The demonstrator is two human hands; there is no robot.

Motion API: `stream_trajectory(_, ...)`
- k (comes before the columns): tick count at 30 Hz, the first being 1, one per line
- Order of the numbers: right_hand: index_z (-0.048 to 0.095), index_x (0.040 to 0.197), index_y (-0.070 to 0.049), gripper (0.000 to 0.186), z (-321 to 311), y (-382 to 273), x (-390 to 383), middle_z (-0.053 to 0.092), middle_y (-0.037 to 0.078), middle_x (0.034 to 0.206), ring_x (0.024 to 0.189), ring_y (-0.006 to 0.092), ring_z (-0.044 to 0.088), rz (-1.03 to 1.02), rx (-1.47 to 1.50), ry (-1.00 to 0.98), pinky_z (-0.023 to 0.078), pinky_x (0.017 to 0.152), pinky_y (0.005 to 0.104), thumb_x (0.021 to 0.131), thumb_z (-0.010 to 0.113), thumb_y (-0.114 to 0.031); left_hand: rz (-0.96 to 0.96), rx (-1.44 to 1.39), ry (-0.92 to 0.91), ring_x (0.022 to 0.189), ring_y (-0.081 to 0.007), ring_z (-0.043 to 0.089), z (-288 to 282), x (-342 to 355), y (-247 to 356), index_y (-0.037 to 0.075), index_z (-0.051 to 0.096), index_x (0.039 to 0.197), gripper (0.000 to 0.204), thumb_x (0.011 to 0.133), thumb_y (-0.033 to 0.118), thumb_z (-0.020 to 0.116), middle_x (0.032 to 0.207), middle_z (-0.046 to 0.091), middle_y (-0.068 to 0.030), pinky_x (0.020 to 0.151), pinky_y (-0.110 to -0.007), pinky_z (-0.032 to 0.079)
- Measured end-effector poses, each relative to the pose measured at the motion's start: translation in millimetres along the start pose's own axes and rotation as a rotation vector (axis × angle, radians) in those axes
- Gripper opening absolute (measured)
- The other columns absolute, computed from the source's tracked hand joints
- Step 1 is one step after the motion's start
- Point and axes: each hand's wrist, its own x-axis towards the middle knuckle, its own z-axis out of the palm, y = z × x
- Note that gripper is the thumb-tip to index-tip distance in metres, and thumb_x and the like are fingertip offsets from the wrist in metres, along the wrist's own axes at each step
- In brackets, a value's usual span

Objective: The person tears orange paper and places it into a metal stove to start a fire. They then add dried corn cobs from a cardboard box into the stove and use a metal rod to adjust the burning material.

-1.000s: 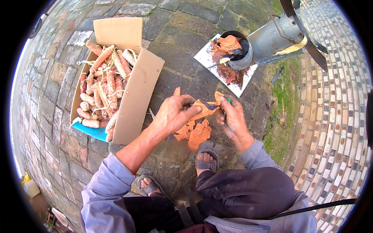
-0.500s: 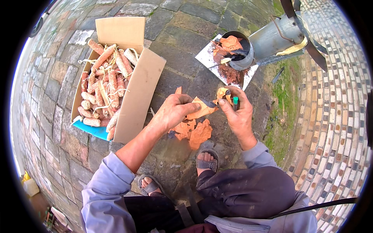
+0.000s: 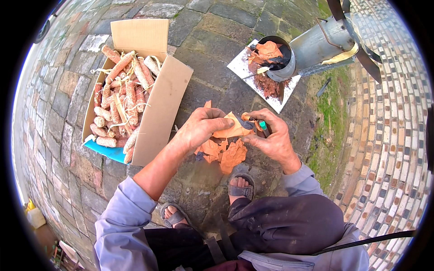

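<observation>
A torn sheet of orange paper [image 3: 231, 128], dark on its other side, is pinched between thumb and fingers of my left hand [image 3: 199, 129]. My right hand [image 3: 276, 141] grips the right end of this paper. Tucked in the same hand's fingers is a small green-ended object [image 3: 263, 125], mostly hidden; its kind is unclear. Crumpled orange paper scraps [image 3: 233, 156] lie on the paving just below both hands. More orange paper [image 3: 268, 51] sits in the round mouth of a metal stove [image 3: 283, 73] beyond my right hand.
A cardboard box [image 3: 163, 110] of dried corncobs [image 3: 131, 101] stands at the left. Under the stove's mouth lies a white board [image 3: 239, 67] with reddish-brown debris. The stove's wide metal pipe [image 3: 322, 43] and dark legs reach toward the upper right. My sandalled feet are close below the scraps.
My right hand has moved left with its crumpled paper piece and green-ended object, and now meets the sheet in my left hand. My left hand has barely shifted.
</observation>
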Motion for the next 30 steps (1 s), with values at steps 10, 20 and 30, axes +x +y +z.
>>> stream_trajectory(10,0.068,0.095,-0.001,0.029,-1.6,3.6,1.1,0.065,0.006,0.088,0.079,0.0167,0.061,-0.052,-0.125,0.021,0.048,0.068,0.0314,0.074,0.086,-0.010,0.109,0.455,0.081,0.078,-0.0071,0.060,-0.4,-2.0,2.4,-0.005,0.070,0.109,0.037,0.093,0.029,0.071,0.086,0.068,-0.0044,0.072,-0.028,0.050)
stream_trajectory(20,0.063,0.090,-0.001,0.025,-6.6,4.9,-1.8,0.058,0.004,0.079,0.071,0.0117,0.053,0.056,-0.120,0.017,0.043,0.063,0.0291,0.078,0.083,-0.010,0.519,0.708,0.165,0.087,-0.0247,0.069,6.7,-9.3,7.6,-0.006,0.067,0.114,0.050,0.081,0.029,0.082,0.093,0.072,-0.0183,0.081,-0.039,0.053)
stream_trajectory(30,0.064,0.097,-0.001,0.029,-4.5,3.7,-4.3,0.058,-0.002,0.077,0.072,0.0066,0.050,0.210,-0.039,0.055,0.043,0.062,0.0266,0.084,0.082,-0.018,0.288,0.675,0.115,0.087,-0.0315,0.069,8.5,-8.9,14.0,-0.006,0.066,0.112,0.044,0.085,0.027,0.076,0.089,0.070,-0.0228,0.081,-0.042,0.051)
